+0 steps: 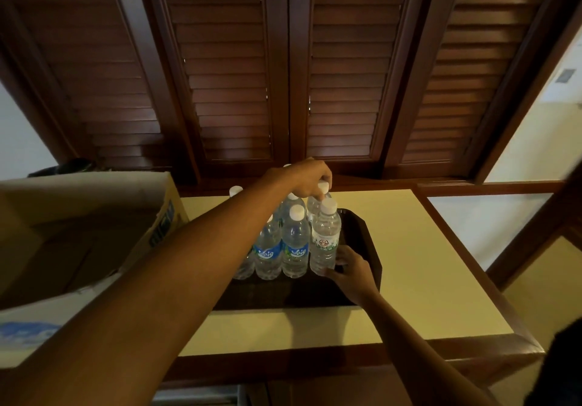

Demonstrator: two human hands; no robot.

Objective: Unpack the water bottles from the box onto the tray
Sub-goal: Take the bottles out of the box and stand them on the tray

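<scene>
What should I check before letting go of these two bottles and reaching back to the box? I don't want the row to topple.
1. Left hand pinches the cap of the back bottle: ok.
2. Right hand steadies the white-label bottle near its base: ok.
3. White-label bottle upright inside the tray: ok.
4. Two blue-label bottles upright beside it: ok.
5. Back bottle's base seated on the tray: cannot tell, hidden behind the front row.
6. Bottles left in the box: cannot tell; the visible part of the inside shows none.
</scene>
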